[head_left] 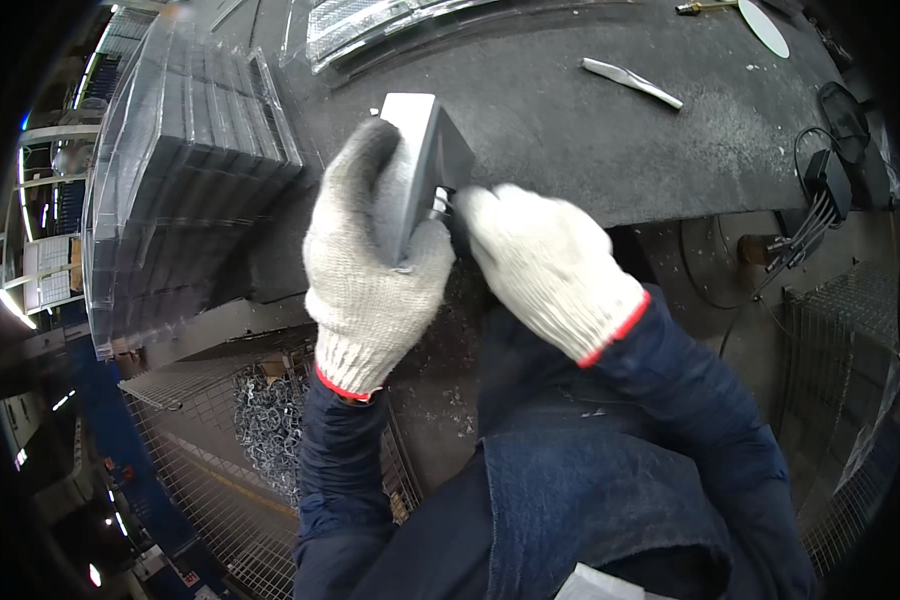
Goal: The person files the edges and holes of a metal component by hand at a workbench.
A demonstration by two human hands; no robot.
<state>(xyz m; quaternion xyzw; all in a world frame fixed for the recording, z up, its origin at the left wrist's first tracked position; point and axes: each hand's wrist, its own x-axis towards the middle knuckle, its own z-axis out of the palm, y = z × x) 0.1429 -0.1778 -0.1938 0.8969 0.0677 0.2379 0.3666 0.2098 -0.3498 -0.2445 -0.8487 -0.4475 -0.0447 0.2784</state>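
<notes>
Left hand [375, 235]: grip closed around grey box [454, 150], near 12 o'clock. Right hand [545, 265]: fingers bunched at box's right side, blurred; can't tell if pinching anything. Box looks mid-handling; done versus left unclear. Dark counter [560, 130]: clear-wrapped stack [200, 130] at 10, pale strip [630, 82] at 1. Room: wire basket [195, 490] at 8, cables [815, 222] at 3.

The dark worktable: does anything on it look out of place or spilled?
Slightly untidy: a slim pale object lies slantwise, apart from other things, beyond the right hand. Whitish marks on the worktable near it look like dust or wear; I cannot tell which.
</notes>
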